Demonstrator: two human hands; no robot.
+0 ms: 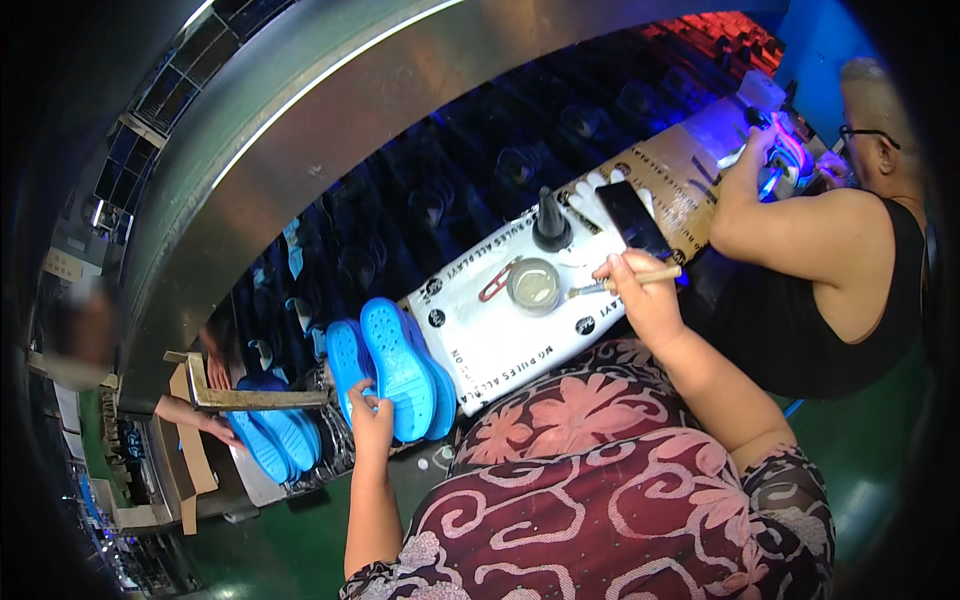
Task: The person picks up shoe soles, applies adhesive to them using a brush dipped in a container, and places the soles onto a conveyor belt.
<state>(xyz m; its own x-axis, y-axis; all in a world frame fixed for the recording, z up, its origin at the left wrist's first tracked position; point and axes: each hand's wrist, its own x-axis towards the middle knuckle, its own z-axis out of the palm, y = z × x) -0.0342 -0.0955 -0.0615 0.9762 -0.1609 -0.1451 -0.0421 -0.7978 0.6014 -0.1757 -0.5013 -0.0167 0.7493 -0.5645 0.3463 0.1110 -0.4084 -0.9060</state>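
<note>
My right hand [645, 298] is closed around the wooden handle of a paintbrush [590, 289]. The bristles point left, beside a round clear cup of pale liquid [534, 286]. At the left end of the white-covered board, my left hand [371, 419] has its fingers curled at the edge of a blue foam shoe [347, 362]. More blue foam shoes [397, 360] lean against it on the right, showing dotted, ridged surfaces. The fingers partly hide the nearest shoe.
Near the cup are a red-handled tool [494, 284], a dark cone-shaped bottle [549, 228], a black phone [632, 218] and a white glove [590, 204]. A co-worker [820, 240] sits at right. Another person's hand [222, 430] touches blue shoes [272, 446] at left, beside a cardboard box [197, 455].
</note>
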